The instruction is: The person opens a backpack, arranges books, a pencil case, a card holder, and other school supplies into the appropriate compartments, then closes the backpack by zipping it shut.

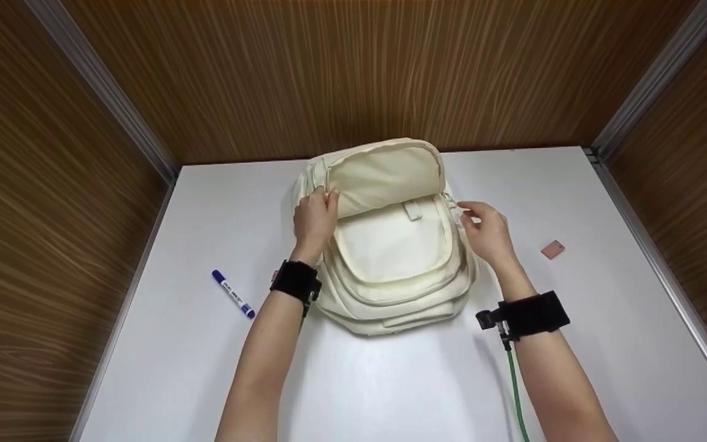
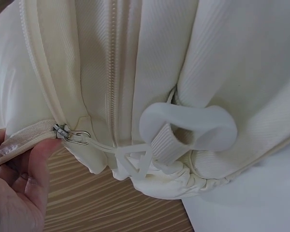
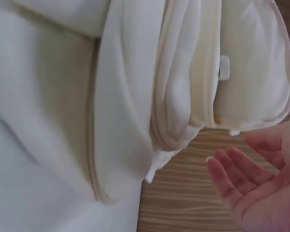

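A cream backpack (image 1: 390, 301) lies on the white table with its upper compartment unzipped and the flap (image 1: 387, 175) folded back. At the left side of the opening, my left hand (image 1: 316, 218) grips the zipper edge of the flap. In the left wrist view its thumb (image 2: 43, 157) lies beside the metal zipper slider (image 2: 63, 131), from which a triangular pull (image 2: 135, 162) hangs. On the other side, my right hand (image 1: 487, 232) is by the zipper end (image 1: 448, 199). The right wrist view shows its fingers (image 3: 227, 181) loosely bent and apart from the thumb, holding nothing.
A blue-capped marker (image 1: 233, 294) lies left of the backpack, and a small pink block (image 1: 553, 249) lies to its right. Wood-grain panels (image 1: 353, 73) wall the table (image 1: 390, 393) at the back and sides. A green cable (image 1: 516, 387) runs from the right wrist strap.
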Tool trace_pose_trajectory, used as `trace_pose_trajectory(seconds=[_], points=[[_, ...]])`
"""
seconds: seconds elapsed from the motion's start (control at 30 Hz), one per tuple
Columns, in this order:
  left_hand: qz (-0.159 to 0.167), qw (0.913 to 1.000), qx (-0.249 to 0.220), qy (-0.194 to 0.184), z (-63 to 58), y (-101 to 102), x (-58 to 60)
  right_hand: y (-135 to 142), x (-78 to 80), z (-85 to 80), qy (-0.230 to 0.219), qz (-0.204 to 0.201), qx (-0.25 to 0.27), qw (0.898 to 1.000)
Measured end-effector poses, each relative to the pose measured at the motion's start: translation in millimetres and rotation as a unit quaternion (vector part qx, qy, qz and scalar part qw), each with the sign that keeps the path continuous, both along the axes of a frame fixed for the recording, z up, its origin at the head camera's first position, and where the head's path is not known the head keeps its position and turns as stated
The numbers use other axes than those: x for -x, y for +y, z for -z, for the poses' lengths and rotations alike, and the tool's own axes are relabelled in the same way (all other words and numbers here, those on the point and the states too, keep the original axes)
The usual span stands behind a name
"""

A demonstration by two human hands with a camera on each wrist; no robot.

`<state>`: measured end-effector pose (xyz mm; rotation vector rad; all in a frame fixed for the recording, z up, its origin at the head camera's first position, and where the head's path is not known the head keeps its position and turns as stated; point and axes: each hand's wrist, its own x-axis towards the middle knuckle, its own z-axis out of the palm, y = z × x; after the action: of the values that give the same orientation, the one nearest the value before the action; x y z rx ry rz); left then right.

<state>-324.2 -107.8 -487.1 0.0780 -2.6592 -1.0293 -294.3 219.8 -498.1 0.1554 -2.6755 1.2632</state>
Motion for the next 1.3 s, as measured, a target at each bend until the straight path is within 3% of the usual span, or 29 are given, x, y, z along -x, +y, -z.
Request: trace_pose_trajectory(seconds=[0.13, 0.27, 0.5, 0.6, 0.73, 0.87, 1.03, 1.3], points=[[0.000, 1.0000, -0.001, -0.003, 0.0, 0, -1.0, 34, 3.3, 9.2, -0.009, 0.051, -0.016, 0.999], [-0.003, 1.0000, -0.004, -0.008, 0.2, 1, -1.0, 67, 4.0, 16.9, -0.060, 0.089, -0.059, 0.992], [-0.002, 0.9999, -0.005, -0.009, 0.1, 2, -0.6, 107, -2.4, 29.3, -0.222, 0.122, -0.149, 0.956], [0.001, 0.9999, -0.005, -0.009, 0.4, 3, -1.0, 121, -7.3, 36.0, -0.258, 0.131, -0.167, 0.943], [0.000, 0.9999, -0.005, -0.009, 0.8, 3, -1.3, 134, -14.2, 42.9, -0.288, 0.135, -0.171, 0.933], [-0.001, 0.9999, -0.007, -0.014, 0.2, 3, -1.6, 139, -19.6, 45.4, -0.303, 0.120, -0.178, 0.929], [0.002, 0.9999, -0.006, -0.016, -0.6, 3, -1.5, 139, -24.7, 44.7, -0.285, 0.103, -0.208, 0.930], [0.005, 0.9999, -0.008, -0.009, -0.8, 3, -2.5, 135, -27.8, 48.0, -0.254, 0.155, -0.200, 0.933]])
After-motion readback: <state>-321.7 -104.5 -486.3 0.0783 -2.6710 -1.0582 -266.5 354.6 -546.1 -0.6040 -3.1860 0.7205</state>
